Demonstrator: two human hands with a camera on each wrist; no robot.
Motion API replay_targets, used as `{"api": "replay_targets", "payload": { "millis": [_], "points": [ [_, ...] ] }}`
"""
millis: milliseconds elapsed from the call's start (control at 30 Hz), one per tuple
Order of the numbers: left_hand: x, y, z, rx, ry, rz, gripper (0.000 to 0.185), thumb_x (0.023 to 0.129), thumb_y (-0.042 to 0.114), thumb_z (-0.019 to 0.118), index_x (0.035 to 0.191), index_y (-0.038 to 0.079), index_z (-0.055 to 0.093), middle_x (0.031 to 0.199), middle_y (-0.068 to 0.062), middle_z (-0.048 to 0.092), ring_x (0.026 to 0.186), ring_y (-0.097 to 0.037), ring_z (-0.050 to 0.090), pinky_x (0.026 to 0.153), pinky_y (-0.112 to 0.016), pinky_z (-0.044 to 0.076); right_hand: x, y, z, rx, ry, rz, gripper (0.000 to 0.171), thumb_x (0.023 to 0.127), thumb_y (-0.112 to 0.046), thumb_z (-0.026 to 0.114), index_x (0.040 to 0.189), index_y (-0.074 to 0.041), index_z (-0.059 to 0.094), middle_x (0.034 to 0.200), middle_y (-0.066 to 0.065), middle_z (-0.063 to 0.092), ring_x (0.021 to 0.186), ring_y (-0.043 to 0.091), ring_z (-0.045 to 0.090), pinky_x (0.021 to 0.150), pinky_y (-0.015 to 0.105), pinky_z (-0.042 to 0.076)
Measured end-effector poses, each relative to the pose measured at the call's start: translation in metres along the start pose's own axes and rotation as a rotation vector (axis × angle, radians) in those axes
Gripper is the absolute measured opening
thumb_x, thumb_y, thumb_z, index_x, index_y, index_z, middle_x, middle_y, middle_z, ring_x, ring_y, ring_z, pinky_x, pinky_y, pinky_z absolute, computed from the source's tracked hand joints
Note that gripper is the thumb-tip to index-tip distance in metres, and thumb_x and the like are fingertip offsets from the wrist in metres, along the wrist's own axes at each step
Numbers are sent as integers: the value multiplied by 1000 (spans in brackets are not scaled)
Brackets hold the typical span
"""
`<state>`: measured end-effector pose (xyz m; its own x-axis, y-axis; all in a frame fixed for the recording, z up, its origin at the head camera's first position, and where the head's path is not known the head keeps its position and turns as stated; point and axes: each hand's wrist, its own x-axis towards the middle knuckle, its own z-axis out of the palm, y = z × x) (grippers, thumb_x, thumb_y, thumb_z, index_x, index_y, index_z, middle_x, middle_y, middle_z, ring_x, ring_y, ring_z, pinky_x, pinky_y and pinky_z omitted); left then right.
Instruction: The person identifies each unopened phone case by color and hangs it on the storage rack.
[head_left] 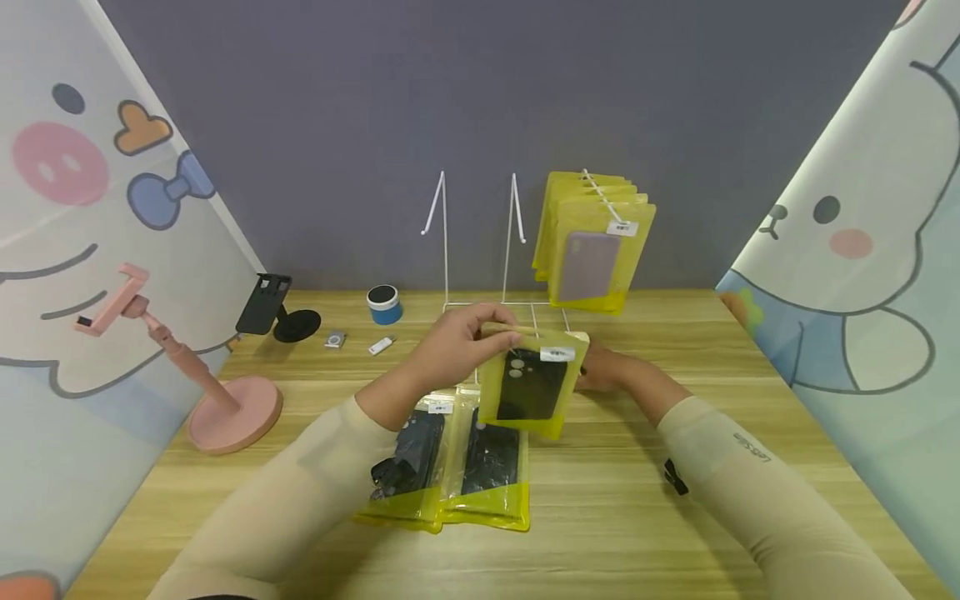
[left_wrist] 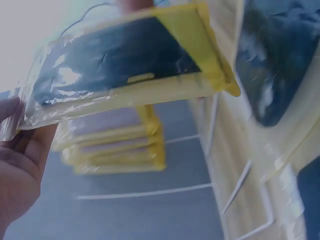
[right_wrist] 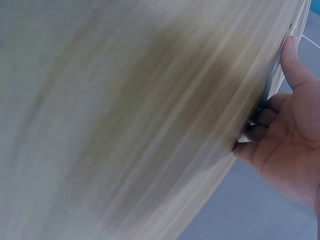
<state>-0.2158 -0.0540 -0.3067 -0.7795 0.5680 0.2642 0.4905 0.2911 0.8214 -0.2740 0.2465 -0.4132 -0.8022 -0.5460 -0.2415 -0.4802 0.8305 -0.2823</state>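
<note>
My left hand [head_left: 480, 333] pinches the top edge of a clear yellow-bottomed zip bag [head_left: 491, 408] with a black phone case [head_left: 532, 387] inside and a white label. The bag hangs upright above the table; its underside fills the upper left wrist view. Partly hidden behind the bag's right edge is my right hand [head_left: 600, 368]. In the right wrist view its curled fingers [right_wrist: 265, 117] and thumb hold a thin dark item [right_wrist: 272, 75], seen edge-on; I cannot tell what it is. Two similar bags, a left one [head_left: 408, 508] and a right one [head_left: 495, 508], lie flat nearby.
A white wire rack [head_left: 446, 242] stands at the back, several yellow bags [head_left: 633, 267] hanging from its right hook. To the left are a pink phone stand [head_left: 240, 408], a black stand [head_left: 264, 307], a blue jar [head_left: 386, 310] and a white USB stick [head_left: 382, 345].
</note>
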Motion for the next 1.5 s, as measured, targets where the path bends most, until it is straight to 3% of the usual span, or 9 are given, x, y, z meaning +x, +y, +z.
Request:
{"api": "replay_targets", "payload": {
  "millis": [100,300,500,667,833,1133,1333,1500],
  "points": [
    [-5,7,-16,-19,122,-23,14,95,35,66,104,24,67,64,2,56,46,-12,33,45,-28,32,0,0,0,54,-51,101,93,96,-47,59,152,11,13,157,36,4,146,53,2,117,62,12],
    [-15,15,-54,-13,343,-30,20,92,35,70,101,17,69,63,-2,58,44,-12,33,41,-30,30,4,6,5,34,-76,129,99,95,-54,56,152,12,8,159,33,0,147,49,-1,118,60,10],
    [-20,19,-83,42,439,-32,25,92,38,69,102,15,68,71,-1,61,45,-14,34,43,-31,33,2,7,6,44,-68,125,99,95,-53,56,152,13,9,159,34,1,147,50,0,118,61,10],
    [-15,16,-99,59,481,-39,27,92,41,68,104,16,67,74,-1,56,52,-15,40,48,-30,37,0,6,6,62,-76,138,100,95,-55,56,153,12,8,159,33,0,147,50,0,118,62,11],
    [-9,9,-105,74,499,-75,30,92,43,67,105,16,66,84,0,59,66,-17,47,56,-29,42,-1,7,6,48,-73,138,100,95,-56,55,153,11,8,159,33,0,147,50,0,117,62,11],
    [3,0,-110,116,502,-132,32,93,48,63,107,19,65,72,-2,50,47,-16,35,45,-32,36,0,8,7,43,-59,136,100,95,-55,55,153,10,8,160,31,0,148,48,0,119,60,11],
    [17,-5,-116,186,481,-170,34,96,50,56,111,21,64,74,-4,48,48,-17,35,47,-33,36,1,8,5,43,-60,129,100,95,-56,54,153,10,8,160,31,-1,148,48,-1,119,60,10],
    [31,-11,-124,173,491,-202,34,96,49,56,111,20,62,79,-2,52,59,-18,42,56,-35,39,1,6,4,38,-70,132,99,95,-56,53,154,9,6,161,29,-1,149,46,-2,119,59,10]
  ]
}}
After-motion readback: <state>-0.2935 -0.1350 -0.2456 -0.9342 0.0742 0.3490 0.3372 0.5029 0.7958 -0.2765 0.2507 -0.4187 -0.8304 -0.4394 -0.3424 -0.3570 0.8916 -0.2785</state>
